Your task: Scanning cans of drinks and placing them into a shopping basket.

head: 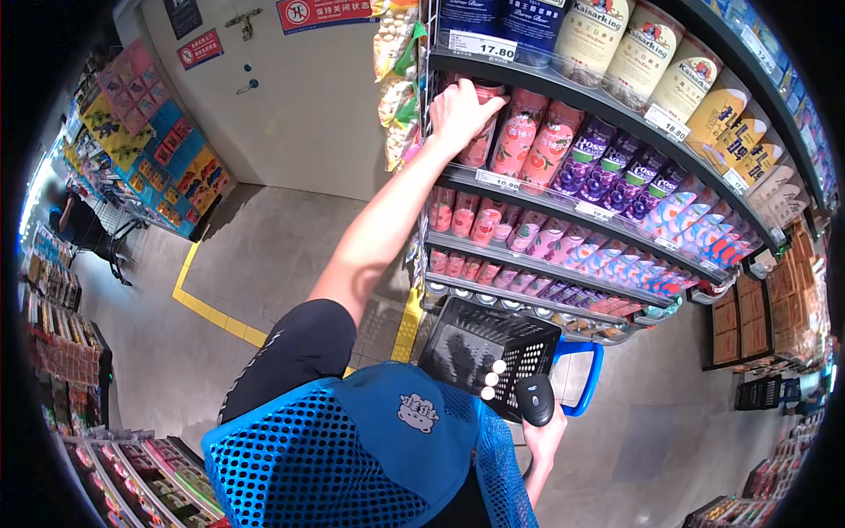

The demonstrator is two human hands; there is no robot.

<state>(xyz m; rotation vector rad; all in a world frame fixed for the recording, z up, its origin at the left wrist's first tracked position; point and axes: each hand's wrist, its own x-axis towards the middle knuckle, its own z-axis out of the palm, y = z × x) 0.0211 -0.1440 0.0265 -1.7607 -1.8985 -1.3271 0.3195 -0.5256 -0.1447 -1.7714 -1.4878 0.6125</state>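
Note:
My left hand [462, 115] reaches up to the shelf on the left end. Its fingers and thumb close around the upper part of a pink drink can [476, 142], which stands at the end of a row. Beside that can are two more tall pink cans [521, 132] with fruit pictures, then purple grape-drink cans [584, 158]. Low on my right side, my right hand [544, 432] grips a black handheld barcode scanner [535, 400]. Just beyond the scanner is a black plastic shopping basket [455, 317] with a blue handle [594, 379]. Three small whitish round shapes [492, 379] show near its side.
A curved shelf edge [561, 76] with price tags runs above my left hand, under large beer cans [591, 39]. Bagged nuts [396, 99] hang left of the shelf. A pale door [310, 99] stands behind; a person [86, 221] is far left. Cartons [746, 310] are stacked right.

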